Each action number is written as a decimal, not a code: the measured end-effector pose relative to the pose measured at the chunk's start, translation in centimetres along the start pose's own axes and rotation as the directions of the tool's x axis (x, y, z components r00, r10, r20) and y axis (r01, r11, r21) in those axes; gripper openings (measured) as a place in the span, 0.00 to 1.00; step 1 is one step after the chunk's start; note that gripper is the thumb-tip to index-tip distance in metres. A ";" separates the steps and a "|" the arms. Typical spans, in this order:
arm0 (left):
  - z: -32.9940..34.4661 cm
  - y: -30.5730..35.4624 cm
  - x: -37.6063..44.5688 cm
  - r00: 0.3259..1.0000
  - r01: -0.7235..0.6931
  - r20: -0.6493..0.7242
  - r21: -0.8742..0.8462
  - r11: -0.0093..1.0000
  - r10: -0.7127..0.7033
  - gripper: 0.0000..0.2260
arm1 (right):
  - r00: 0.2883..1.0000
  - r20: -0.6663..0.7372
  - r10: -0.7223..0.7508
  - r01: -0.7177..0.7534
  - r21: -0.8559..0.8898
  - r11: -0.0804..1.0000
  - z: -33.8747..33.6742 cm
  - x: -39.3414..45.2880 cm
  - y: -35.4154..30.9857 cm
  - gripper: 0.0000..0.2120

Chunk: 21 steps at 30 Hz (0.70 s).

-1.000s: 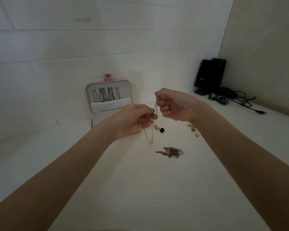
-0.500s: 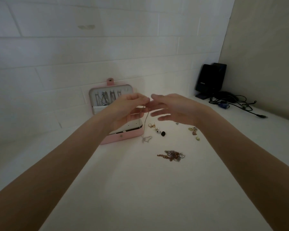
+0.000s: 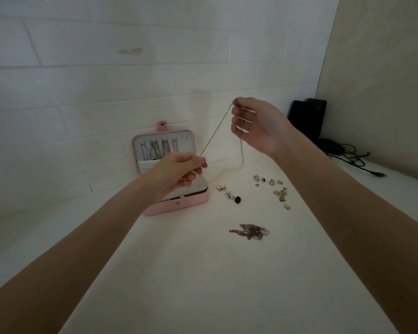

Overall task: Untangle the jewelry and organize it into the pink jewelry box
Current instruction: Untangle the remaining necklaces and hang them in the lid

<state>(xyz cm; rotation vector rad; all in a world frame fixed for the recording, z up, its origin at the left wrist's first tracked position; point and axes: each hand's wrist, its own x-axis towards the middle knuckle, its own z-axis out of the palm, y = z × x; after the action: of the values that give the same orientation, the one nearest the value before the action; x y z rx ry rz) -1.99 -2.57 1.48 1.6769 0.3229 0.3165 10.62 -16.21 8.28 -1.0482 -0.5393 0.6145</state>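
Moved apart: right hand now raised | both hands pinch thin silver chain, left hand lower, over open pink jewelry box on desk.

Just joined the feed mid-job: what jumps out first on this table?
A thin silver chain stretched in the air between the left hand and the raised right hand, both pinching it. Behind the left hand, the pink jewelry box stands open against the wall, necklaces hanging in its lid. Nearer, a tangled clump of chains lies on the white table.
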 end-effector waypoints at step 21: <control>-6.6 -0.1 4.0 0.982 -0.121 -0.094 0.346 0.930 0.163 0.07 | 0.989 0.051 -0.139 0.146 -0.188 0.971 6.9 6.6 1.0 0.07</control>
<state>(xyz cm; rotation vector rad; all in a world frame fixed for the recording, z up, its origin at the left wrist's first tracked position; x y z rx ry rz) -0.89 4.99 2.28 2.0318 0.3624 0.4943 10.52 -7.02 10.94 -1.1692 -0.7109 0.4617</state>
